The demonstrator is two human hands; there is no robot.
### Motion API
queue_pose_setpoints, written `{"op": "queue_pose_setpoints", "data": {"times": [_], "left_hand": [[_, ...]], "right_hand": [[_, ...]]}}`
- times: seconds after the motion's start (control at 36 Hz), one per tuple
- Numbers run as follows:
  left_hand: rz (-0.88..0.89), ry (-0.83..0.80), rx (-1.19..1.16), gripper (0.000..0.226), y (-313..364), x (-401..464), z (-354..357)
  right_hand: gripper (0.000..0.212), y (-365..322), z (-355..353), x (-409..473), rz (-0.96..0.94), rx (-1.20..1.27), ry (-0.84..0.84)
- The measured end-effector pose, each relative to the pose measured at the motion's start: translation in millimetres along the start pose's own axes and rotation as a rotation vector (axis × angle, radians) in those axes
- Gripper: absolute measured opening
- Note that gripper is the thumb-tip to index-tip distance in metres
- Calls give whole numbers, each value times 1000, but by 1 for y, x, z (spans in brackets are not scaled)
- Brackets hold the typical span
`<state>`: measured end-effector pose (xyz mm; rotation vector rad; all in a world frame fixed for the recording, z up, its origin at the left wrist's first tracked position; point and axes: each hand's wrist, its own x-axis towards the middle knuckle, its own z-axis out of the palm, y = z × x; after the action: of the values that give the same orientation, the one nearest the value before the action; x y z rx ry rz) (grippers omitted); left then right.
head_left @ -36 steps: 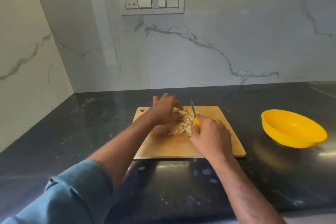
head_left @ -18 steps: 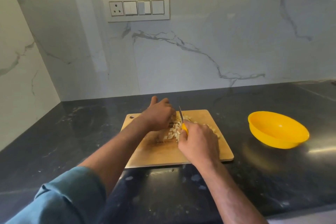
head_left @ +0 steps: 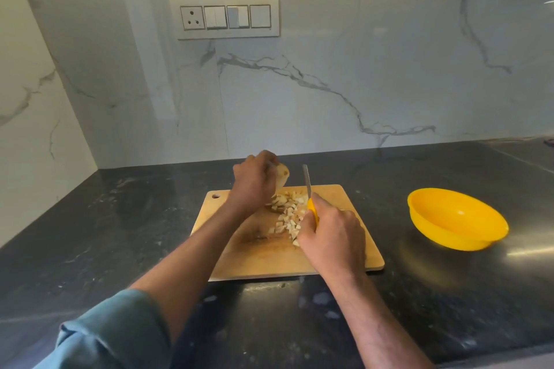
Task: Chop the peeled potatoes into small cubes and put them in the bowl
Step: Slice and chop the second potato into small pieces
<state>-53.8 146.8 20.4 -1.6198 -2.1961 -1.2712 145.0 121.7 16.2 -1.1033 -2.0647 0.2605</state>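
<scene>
- White marble wall (head_left: 344,84) with grey veins ahead of me, a switch panel (head_left: 224,17) set into it, and a dark, glossy tabletop (head_left: 120,234) running along beneath.
- Wooden cutting board (head_left: 254,252) lies flat on the tabletop right in front of me, its hanging hole at the far left corner.
- My left hand (head_left: 254,180) is up above the far edge of the board, fingers curled round a piece of potato (head_left: 282,175), its pale end poking out to the right of my knuckles.
- Under and just right of that hand, a heap of potato cubes (head_left: 289,213) sits on the middle of the board.
- My right hand (head_left: 332,237) grips the knife (head_left: 308,192) by its yellow handle, blade pointing away from me and standing at the right side of the heap.
- I can't tell whether the blade's edge touches the cubes or the board.
- Yellow bowl (head_left: 458,219) sits on the tabletop to the right, apart from the board, tilted a little my way.
- Blue sleeve (head_left: 114,335) bunched up on my left arm, bottom left.
</scene>
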Motion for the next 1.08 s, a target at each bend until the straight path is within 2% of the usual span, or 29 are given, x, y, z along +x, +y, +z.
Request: {"op": "queue_pose_setpoints", "data": {"times": [0.11,0.19,0.28,0.39,0.5,0.58,0.75,0.94,1.08], "left_hand": [[-130,135,-221,21,-4,-11,-16],[-190,105,-286,27,-16,-25,-31],[-238,-17,-302,29,-30,-39,-49],[-201,-215,-194,30,-43,-54,-67],[-150,-303,-63,23,-55,-61,-78],[-129,-396,-26,21,-59,-61,-82],[-99,-607,31,44,-63,-59,-91],[-129,-498,70,37,-63,-60,-85],[-100,-484,-22,41,-61,-60,-87]], "right_hand": [[42,3,4,0,-13,38,-43],[41,5,6,0,-34,60,-64],[38,7,10,1,-106,97,-144],[33,4,13,-5,-219,145,-264],[29,4,12,-13,-241,98,-330],[35,2,11,-16,-263,34,-389],[36,-6,6,-18,-251,-4,-452],[43,-12,9,-22,-265,-26,-407],[31,-23,15,-26,-266,1,-357]]}}
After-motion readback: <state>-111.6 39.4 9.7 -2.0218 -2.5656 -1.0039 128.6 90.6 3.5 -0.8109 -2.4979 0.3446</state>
